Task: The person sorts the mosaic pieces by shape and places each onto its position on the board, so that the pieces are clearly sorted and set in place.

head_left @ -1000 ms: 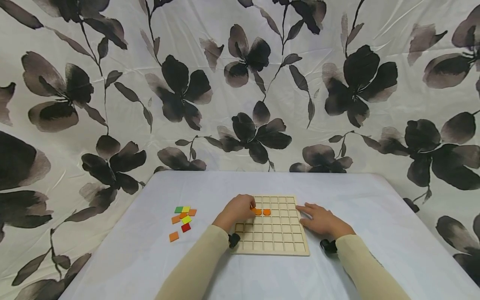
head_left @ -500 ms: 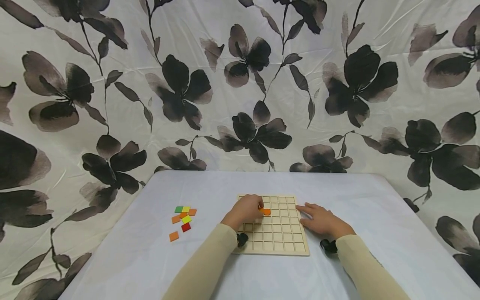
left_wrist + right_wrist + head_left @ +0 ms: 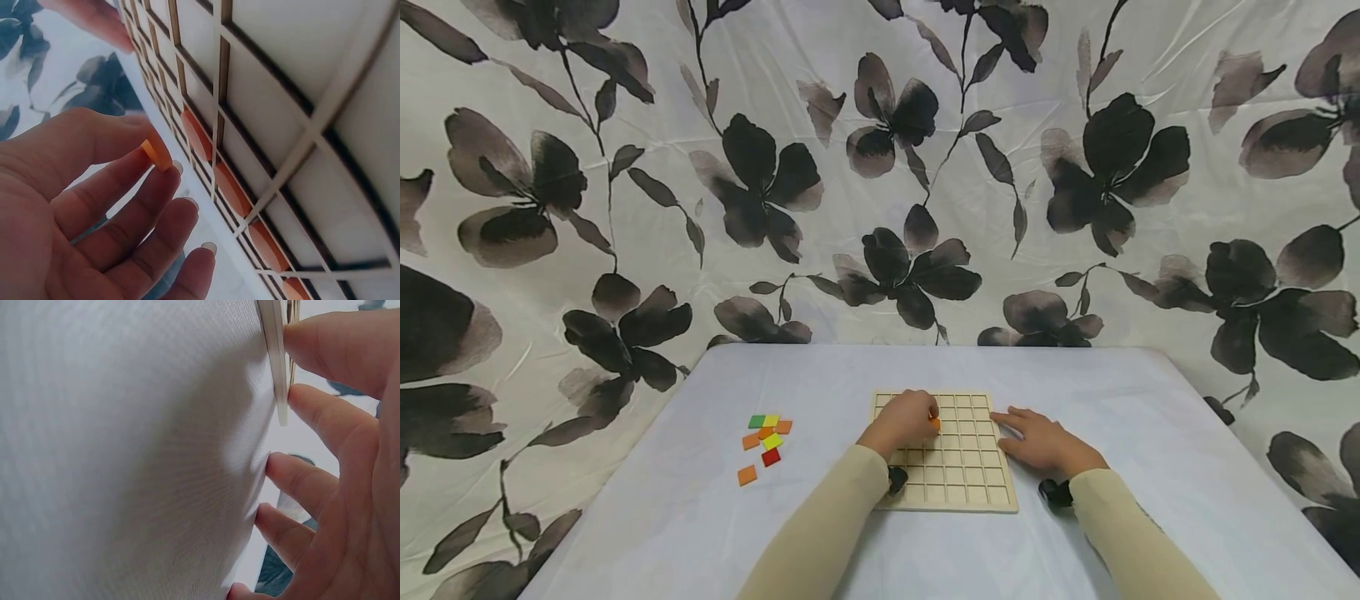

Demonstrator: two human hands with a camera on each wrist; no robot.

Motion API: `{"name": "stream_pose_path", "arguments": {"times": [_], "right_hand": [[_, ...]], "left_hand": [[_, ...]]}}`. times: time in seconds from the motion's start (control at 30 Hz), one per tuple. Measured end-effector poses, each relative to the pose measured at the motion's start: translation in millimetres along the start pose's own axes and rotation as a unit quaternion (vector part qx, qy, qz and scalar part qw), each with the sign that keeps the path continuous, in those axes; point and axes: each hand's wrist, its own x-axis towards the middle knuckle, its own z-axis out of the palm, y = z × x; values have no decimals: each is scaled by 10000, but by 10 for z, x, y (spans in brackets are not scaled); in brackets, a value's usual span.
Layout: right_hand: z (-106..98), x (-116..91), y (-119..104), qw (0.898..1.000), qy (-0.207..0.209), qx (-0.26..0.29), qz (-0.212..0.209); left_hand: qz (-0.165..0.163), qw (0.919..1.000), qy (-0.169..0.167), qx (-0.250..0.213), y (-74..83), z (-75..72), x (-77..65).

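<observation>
A pale wooden grid board [image 3: 970, 497] with square cells lies on the white table. My left hand [image 3: 907, 418] is over its upper left part, pinching an orange disc [image 3: 157, 153] between thumb and fingers. Several other orange discs [image 3: 232, 189] sit in a row of cells close by in the left wrist view; the hand hides most of them from the head camera. At the board's right edge rests my right hand [image 3: 1042, 440], fingers spread and fairly straight. Its thumb [image 3: 334, 350] and forefinger touch the edge, and other fingertips meet the cloth.
Left of the board lie loose square tiles: a green tile [image 3: 757, 422], a red tile [image 3: 771, 457], yellow tiles and several orange ones, including an orange tile [image 3: 747, 475] nearer the front. A floral cloth [image 3: 887, 208] hangs behind the table.
My left hand has moved right along the row of cells, covering more of the orange discs. The right hand has stayed at the board's edge.
</observation>
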Motion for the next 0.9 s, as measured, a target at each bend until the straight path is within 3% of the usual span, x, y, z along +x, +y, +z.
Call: {"name": "stream_pose_path", "arguments": {"times": [0.5, 0.9], "right_hand": [[-14, 20, 0, 10000, -6, 21, 57], [-5, 1, 14, 9999, 34, 71, -114]], "left_hand": [[138, 9998, -1, 123, 150, 62, 94], [40, 9999, -84, 143, 165, 156, 207]]}}
